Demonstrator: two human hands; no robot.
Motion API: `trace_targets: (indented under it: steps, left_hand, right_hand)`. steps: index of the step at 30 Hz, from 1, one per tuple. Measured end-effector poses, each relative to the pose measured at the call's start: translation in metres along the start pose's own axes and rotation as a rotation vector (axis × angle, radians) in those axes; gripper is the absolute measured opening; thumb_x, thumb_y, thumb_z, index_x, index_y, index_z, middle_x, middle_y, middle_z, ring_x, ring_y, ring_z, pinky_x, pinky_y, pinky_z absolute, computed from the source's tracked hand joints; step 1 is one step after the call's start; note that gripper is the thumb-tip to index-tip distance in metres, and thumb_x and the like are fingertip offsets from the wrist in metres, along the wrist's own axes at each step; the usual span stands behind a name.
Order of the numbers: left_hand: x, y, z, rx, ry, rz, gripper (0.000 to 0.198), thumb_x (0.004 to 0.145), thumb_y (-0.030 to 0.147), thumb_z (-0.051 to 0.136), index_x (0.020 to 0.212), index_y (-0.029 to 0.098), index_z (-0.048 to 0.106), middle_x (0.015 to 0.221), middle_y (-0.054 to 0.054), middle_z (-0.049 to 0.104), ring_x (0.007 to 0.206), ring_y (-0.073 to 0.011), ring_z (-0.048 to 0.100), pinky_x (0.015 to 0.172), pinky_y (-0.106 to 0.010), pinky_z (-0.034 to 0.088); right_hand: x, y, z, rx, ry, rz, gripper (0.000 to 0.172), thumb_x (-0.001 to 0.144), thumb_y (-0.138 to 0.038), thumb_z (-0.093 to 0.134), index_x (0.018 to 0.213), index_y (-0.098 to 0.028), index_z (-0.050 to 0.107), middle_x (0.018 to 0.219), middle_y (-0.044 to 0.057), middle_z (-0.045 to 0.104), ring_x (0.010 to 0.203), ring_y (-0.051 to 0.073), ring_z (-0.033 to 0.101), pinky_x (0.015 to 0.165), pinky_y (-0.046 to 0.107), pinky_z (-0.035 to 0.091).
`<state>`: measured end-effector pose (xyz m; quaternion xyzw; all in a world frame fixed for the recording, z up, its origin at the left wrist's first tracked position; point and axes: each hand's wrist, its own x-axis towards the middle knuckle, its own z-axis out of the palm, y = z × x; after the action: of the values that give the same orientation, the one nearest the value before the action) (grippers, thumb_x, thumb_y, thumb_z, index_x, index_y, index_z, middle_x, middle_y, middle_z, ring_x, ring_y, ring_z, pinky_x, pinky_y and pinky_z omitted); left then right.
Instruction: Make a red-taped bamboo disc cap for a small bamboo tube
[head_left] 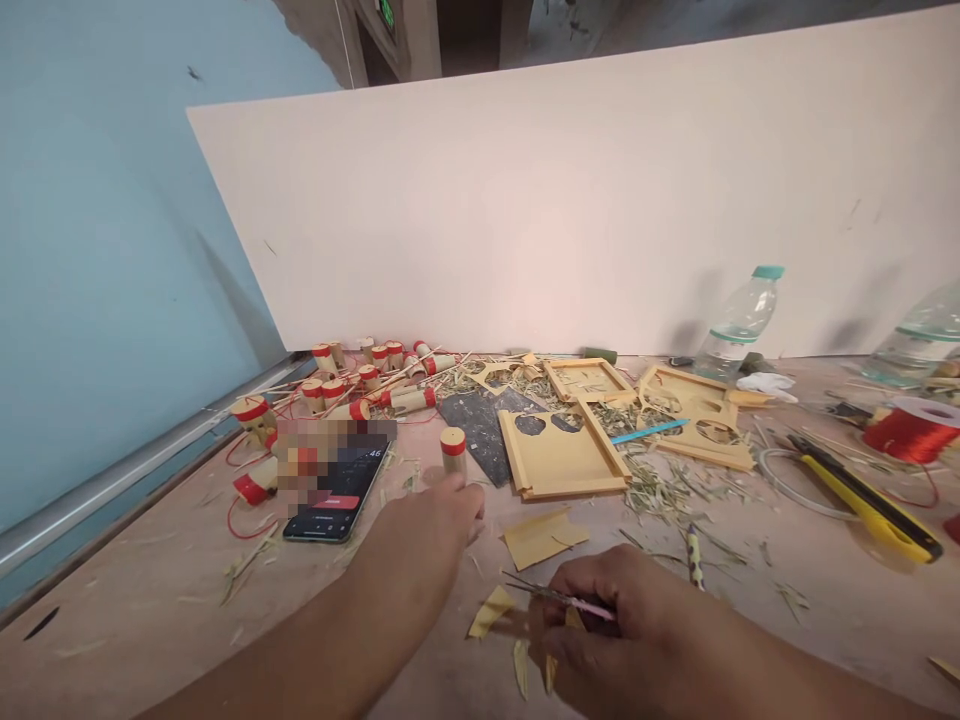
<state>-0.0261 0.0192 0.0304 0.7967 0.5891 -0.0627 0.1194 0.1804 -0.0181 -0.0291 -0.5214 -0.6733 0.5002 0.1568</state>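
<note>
My left hand is closed at the lower end of a small upright bamboo tube with a red band and a pale top; the fingertips are partly hidden. My right hand grips a pair of scissors with pink on the handle, the blades pointing left and slightly apart. A bit of yellow paper shows under these fingers. Just beyond the right hand lies a cut piece of yellow paper, and by the blades is a smaller yellow scrap.
Red-banded bamboo tubes with red string crowd the back left, beside a phone. Wooden frames and straw shavings lie mid-table. At right are a yellow utility knife, a red thread spool and bottles. A white board stands behind.
</note>
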Motion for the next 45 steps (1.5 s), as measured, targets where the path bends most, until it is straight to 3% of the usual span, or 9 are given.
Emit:
trace_targets:
  steps: [5,12,16,19,24,31,39,42,45]
  left_hand:
    - [-0.002,0.001,0.001,0.039,0.011,-0.031,0.021,0.105,0.015,0.050,0.096,0.019,0.068,0.107,-0.010,0.073,0.091,-0.0275,0.074,0.068,-0.032,0.042]
    - [-0.003,0.010,-0.001,0.062,-0.031,-0.044,0.025,0.110,0.022,0.050,0.103,0.018,0.073,0.111,-0.012,0.076,0.097,-0.0312,0.077,0.070,-0.033,0.048]
    - [-0.006,0.014,-0.001,0.060,-0.054,-0.039,0.030,0.111,0.023,0.047,0.106,0.014,0.075,0.111,-0.015,0.077,0.101,-0.0372,0.078,0.075,-0.039,0.053]
    - [-0.007,0.016,-0.001,0.059,-0.051,-0.033,0.033,0.113,0.025,0.046,0.105,0.014,0.076,0.111,-0.015,0.078,0.101,-0.0383,0.078,0.078,-0.042,0.055]
    - [-0.006,0.017,0.002,0.053,-0.042,-0.026,0.038,0.114,0.026,0.041,0.104,0.015,0.076,0.113,-0.015,0.077,0.101,-0.0373,0.078,0.080,-0.044,0.055]
    - [-0.006,0.016,0.004,0.057,-0.028,-0.020,0.037,0.114,0.024,0.040,0.103,0.016,0.074,0.111,-0.013,0.076,0.101,-0.0346,0.077,0.081,-0.042,0.055]
    - [-0.003,0.017,0.008,0.048,0.003,-0.005,0.038,0.114,0.022,0.037,0.101,0.018,0.073,0.108,-0.012,0.076,0.099,-0.0345,0.078,0.078,-0.041,0.054]
    - [-0.004,0.015,0.010,0.038,0.014,0.008,0.039,0.114,0.022,0.037,0.100,0.019,0.073,0.107,-0.011,0.076,0.098,-0.0335,0.078,0.077,-0.040,0.052]
    - [-0.003,0.014,0.012,0.031,0.025,0.006,0.037,0.114,0.023,0.038,0.100,0.020,0.073,0.107,-0.010,0.077,0.099,-0.0322,0.078,0.076,-0.039,0.051]
  right_hand:
    - [-0.002,-0.007,-0.016,-0.028,0.017,-0.078,0.021,0.091,-0.032,0.065,0.096,-0.019,0.081,0.067,-0.004,0.058,0.064,0.015,0.050,0.058,0.025,0.036]
    - [-0.005,-0.009,-0.059,-0.324,0.221,-0.138,0.039,0.105,-0.054,0.051,0.080,-0.024,0.058,0.072,-0.003,0.055,0.068,0.020,0.054,0.060,0.029,0.038]
    - [-0.006,-0.006,-0.062,-0.623,0.186,-0.094,0.032,0.101,-0.043,0.059,0.075,-0.025,0.052,0.074,0.001,0.063,0.067,0.022,0.058,0.059,0.030,0.035]
    - [-0.004,-0.004,-0.061,-0.678,0.172,-0.075,0.024,0.091,-0.028,0.073,0.074,-0.024,0.057,0.083,0.004,0.071,0.073,0.025,0.065,0.062,0.030,0.036]
    - [0.000,0.001,-0.066,-0.735,0.150,-0.113,0.025,0.093,-0.005,0.063,0.076,-0.021,0.066,0.090,0.006,0.076,0.084,0.026,0.071,0.070,0.031,0.042]
    - [0.000,0.008,-0.080,-0.763,0.137,-0.211,0.025,0.092,-0.002,0.066,0.078,-0.022,0.070,0.095,0.003,0.075,0.093,0.025,0.072,0.074,0.031,0.044]
    - [0.004,0.007,-0.070,-0.859,0.229,-0.182,0.023,0.087,0.000,0.070,0.094,-0.022,0.073,0.103,0.005,0.079,0.100,0.027,0.074,0.077,0.031,0.048]
    - [0.000,0.011,-0.092,-0.949,0.306,-0.125,0.019,0.098,-0.006,0.064,0.092,-0.022,0.073,0.100,0.006,0.079,0.093,0.025,0.075,0.076,0.033,0.049]
    - [-0.006,0.033,-0.138,-1.079,0.443,-0.008,0.030,0.108,-0.008,0.053,0.087,-0.020,0.070,0.088,0.005,0.075,0.079,0.022,0.071,0.074,0.036,0.052]
